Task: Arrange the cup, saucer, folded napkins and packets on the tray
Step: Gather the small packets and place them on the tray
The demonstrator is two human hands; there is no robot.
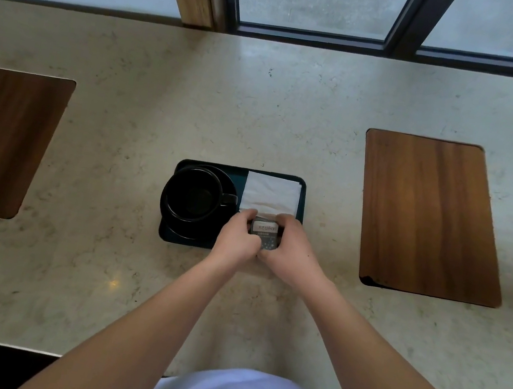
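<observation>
Both hands are on the packets [264, 234]. Left hand [238, 238] fingers [248, 216] curled over the packets' left edge, right hand [291, 246] fingers [284, 220] curled over the right edge, so the small stack is pinched between the two hands. Thumbs meet at the near side, just under the stack. Top packet shows a pale label band, darker patterned part below it; text too small to read.

Packets sit at the near right part of the tray [301, 202], touching or just overlapping the near edge of the folded napkins [270, 194]; can't tell which, fingers cover the joint. Napkins are white, stacked flat in the tray's far right corner, faint brown line across them.

Left half of the tray: black cup [193, 193] upright on a black saucer [233, 183], handle pointing right toward the napkins. Saucer's left rim overhangs the tray edge slightly.

Tray is dark, rectangular with rounded corners, lying centre on the pale stone bench [265, 99]. Two wood panels [429, 214] set flush in the bench, one each side, well apart from the tray. Window frame [406, 18] beyond the far edge. Both forearms bare, white garment at bottom of view.
</observation>
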